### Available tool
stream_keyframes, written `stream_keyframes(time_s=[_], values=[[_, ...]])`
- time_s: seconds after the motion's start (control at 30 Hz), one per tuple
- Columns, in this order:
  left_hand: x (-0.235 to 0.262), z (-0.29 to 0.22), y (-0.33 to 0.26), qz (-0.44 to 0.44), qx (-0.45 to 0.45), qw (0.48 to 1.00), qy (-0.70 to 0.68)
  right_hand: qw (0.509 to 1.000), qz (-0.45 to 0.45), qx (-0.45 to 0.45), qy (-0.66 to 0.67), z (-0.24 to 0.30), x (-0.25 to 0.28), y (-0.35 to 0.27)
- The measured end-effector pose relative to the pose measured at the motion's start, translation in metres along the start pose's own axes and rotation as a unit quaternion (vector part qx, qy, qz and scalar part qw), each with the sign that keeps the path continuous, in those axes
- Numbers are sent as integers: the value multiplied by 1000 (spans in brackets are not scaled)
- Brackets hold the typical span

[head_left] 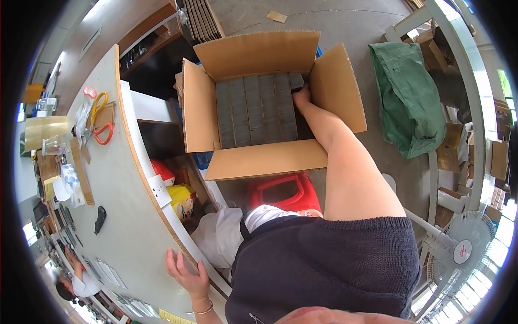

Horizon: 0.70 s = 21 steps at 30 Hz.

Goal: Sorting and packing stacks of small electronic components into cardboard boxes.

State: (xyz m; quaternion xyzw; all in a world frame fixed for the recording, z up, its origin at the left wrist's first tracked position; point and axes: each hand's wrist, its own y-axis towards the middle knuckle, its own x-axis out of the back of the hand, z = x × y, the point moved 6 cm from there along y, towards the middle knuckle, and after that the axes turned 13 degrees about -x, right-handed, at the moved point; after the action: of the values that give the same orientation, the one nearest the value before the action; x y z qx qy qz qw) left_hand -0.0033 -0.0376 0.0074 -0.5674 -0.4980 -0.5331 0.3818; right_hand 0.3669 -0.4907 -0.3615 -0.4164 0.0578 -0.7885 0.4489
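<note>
An open cardboard box stands in front of me with its flaps spread. Tight rows of dark grey box-shaped packages fill most of it. My right arm reaches over the near flap, and my right hand is down at the far right corner inside. Its fingers are closed at the end of one dark grey package, which sits a little askew from the rows; the fingertips are partly hidden. My left hand rests at the table's edge, fingers apart, holding nothing.
On the grey table at left lie scissors and a black-handled tool. A red plastic stool stands below the box. Right are a green sack and a fan. Another person is far left.
</note>
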Motion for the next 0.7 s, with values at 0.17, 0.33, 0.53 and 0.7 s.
stream_keyframes(time_s=[0.17,0.33,0.53,0.7], values=[[-1,2,-1,-1,1,1000,-2,1000,0,16,15,2,-2,1],[-2,2,0,-1,-3,1000,0,998,-31,53,-13,-4,-2,17],[0,0,-1,2,7,1000,-2,999,-32,36,-14,4,-2,4],[-1,1,1,-7,3,1000,-9,999,-48,13,-3,1,4,5]])
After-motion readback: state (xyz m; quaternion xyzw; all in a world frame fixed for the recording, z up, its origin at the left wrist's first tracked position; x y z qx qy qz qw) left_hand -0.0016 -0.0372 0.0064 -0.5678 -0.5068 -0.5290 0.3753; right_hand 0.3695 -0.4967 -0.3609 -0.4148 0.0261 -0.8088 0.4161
